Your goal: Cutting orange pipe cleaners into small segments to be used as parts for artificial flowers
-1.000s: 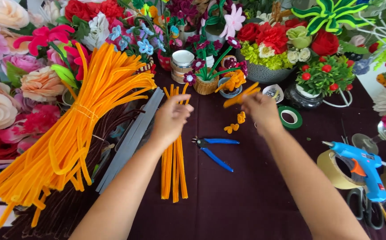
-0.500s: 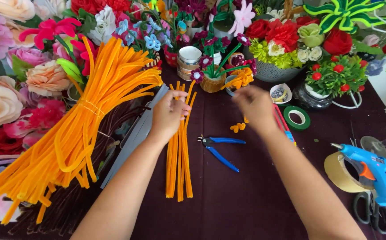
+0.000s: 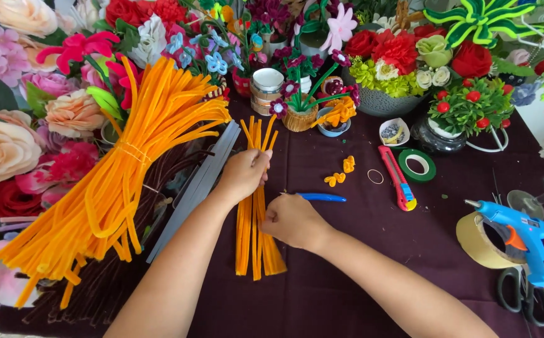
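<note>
A small bunch of orange pipe cleaners (image 3: 253,238) lies lengthwise on the dark purple cloth (image 3: 359,250). My left hand (image 3: 244,174) is closed around the bunch near its upper part. My right hand (image 3: 294,219) rests in a loose fist on the lower half of the same bunch, pinching some of the stems. Blue-handled pliers (image 3: 322,197) lie just beyond my right hand, partly hidden by it. Small curled orange pieces (image 3: 341,172) sit on the cloth further back.
A big tied bundle of orange pipe cleaners (image 3: 109,181) fills the left, over dark brown ones and grey strips (image 3: 197,188). Pipe-cleaner flowers and pots line the back. A red cutter (image 3: 397,178), green tape roll (image 3: 417,164), blue glue gun (image 3: 522,238) and scissors (image 3: 522,291) lie right.
My right hand has left the small orange pieces at the back and come down onto the lower part of the bunch. My left hand keeps its grip.
</note>
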